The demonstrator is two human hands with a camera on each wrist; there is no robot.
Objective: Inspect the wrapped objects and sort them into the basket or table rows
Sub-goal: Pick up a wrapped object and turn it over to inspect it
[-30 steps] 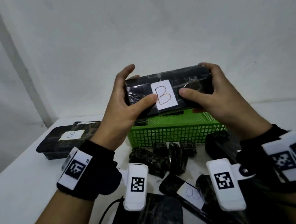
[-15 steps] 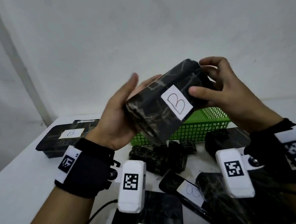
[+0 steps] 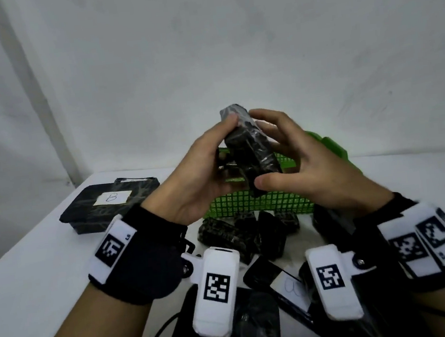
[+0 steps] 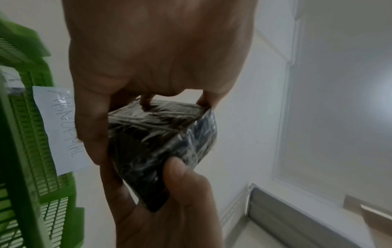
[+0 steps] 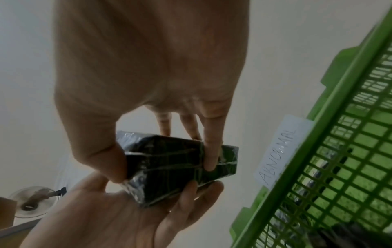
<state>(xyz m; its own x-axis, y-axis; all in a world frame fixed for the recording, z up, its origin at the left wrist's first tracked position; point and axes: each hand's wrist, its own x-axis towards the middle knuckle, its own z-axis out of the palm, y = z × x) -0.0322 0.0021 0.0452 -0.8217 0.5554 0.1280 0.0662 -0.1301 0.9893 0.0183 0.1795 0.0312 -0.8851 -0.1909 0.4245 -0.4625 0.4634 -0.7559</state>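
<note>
Both hands hold one black, film-wrapped block (image 3: 249, 149) in the air over the green mesh basket (image 3: 247, 204). It stands nearly on end, and no label shows on it. My left hand (image 3: 225, 151) cups it from the left with fingers curled round its upper end. My right hand (image 3: 266, 150) grips it from the right, thumb (image 3: 264, 184) at the lower end. In the left wrist view the block (image 4: 161, 134) sits under my left fingers. In the right wrist view the right thumb and fingers pinch the block (image 5: 169, 167), which rests in the left palm (image 5: 106, 209).
The basket carries a paper tag reading ABNORMAL (image 5: 280, 151). A wrapped box labelled B (image 3: 107, 205) lies on the white table at the left. Several small wrapped pieces (image 3: 239, 235) and flat wrapped packs (image 3: 283, 285) crowd the table near me.
The block has been turned from lying flat with its B label towards me to standing on end, label out of sight. Both hands have shifted their hold and come closer together.
</note>
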